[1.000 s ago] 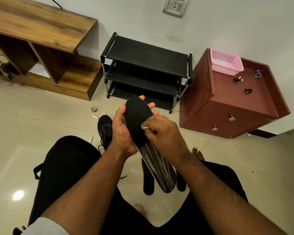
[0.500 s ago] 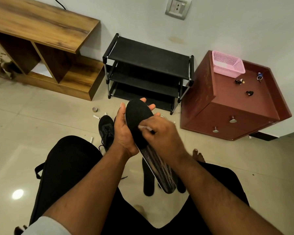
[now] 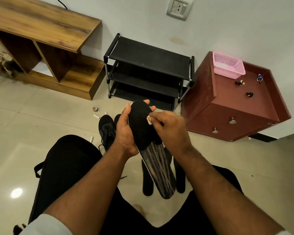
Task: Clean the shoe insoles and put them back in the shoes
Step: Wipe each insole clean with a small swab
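Floor-level furniture along a pale wall, tiled floor.
Wooden shelf unit [image 3: 46, 29] at left; black three-tier rack [image 3: 148, 63] beside it; maroon drawer cabinet [image 3: 227, 116] at right, carrying a pink mesh basket [image 3: 227, 67] and small trinkets [image 3: 249, 94]. Wall socket [image 3: 179, 7] above; tape roll [image 3: 95, 109] on floor.

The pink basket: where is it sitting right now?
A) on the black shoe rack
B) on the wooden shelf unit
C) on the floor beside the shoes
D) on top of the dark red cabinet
D: the pink basket stands at the back corner of the dark red cabinet, by the wall, while the black shoe rack to its left carries nothing visible.
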Available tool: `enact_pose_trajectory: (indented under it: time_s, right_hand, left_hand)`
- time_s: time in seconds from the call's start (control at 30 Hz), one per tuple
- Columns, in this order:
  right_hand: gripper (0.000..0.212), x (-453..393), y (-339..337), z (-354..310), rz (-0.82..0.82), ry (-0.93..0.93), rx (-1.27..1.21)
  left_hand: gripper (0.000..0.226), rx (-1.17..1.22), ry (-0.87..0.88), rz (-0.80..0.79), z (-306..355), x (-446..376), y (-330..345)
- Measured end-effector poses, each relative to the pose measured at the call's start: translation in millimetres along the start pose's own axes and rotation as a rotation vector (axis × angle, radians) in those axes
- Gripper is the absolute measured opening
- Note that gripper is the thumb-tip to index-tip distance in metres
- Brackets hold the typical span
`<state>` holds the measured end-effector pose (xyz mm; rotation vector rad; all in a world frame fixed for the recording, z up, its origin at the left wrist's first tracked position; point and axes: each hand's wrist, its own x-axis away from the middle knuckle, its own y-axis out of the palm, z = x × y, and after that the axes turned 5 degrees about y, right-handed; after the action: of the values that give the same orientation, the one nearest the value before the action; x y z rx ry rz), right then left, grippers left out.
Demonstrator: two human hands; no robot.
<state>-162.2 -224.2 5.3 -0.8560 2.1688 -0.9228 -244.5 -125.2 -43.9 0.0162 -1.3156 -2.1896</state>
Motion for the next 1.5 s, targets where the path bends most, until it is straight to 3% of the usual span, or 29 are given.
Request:
enact_pose_trajectory:
  time_s: [0.23, 0.5, 0.67, 0.83, 1.03, 1.27, 1.4, 1.5]
  right_hand:
    - [0.027, 9.7, -3.6, 3.6, -0.165, 0.014, 0.115]
    - [0.02, 19.8, -3.0, 4.2, -0.175, -0.145, 0.168]
    - [0.019, -7.7, -5.5, 2.8, -0.145, -0.156, 0.167]
    - [0.025, 15.5, -2.7, 4.1, -0.234, -0.235, 0.209]
    - [0.031, 12.4, -3.2, 6.9, -0.21, -0.252, 0.204]
    - [0.021, -31.9, -4.3, 1.3, -0.207, -0.249, 0.301]
    - [0.037, -1.7, -8.3, 6.2, -0.255, -0.26, 0.285]
    - [0.037, 27.7, -7.4, 13.8, -0.271, -0.239, 0.26]
  left_hand:
    - [0.066, -0.01, 0.011, -0.003, -0.1, -2.5, -3.2]
    - [0.065, -0.012, 0.012, -0.028, 0.0, -2.1, -0.7]
    - [0.063, -0.042, -0.078, -0.082, -5.6, 3.5, 1.2]
    - [0.064, -0.002, -0.068, -0.03, 0.8, 0.8, 0.0]
    - [0.058, -0.007, -0.086, -0.06, 0.3, 2.8, 5.7]
    - [0.064, -0.022, -0.199, -0.045, -2.9, 5.5, 7.5]
    - [0.058, -0.006, -0.119, -0.058, -0.6, 1.5, 4.3]
    - [0.058, -0.016, -0.125, -0.072, -0.7, -2.9, 1.6]
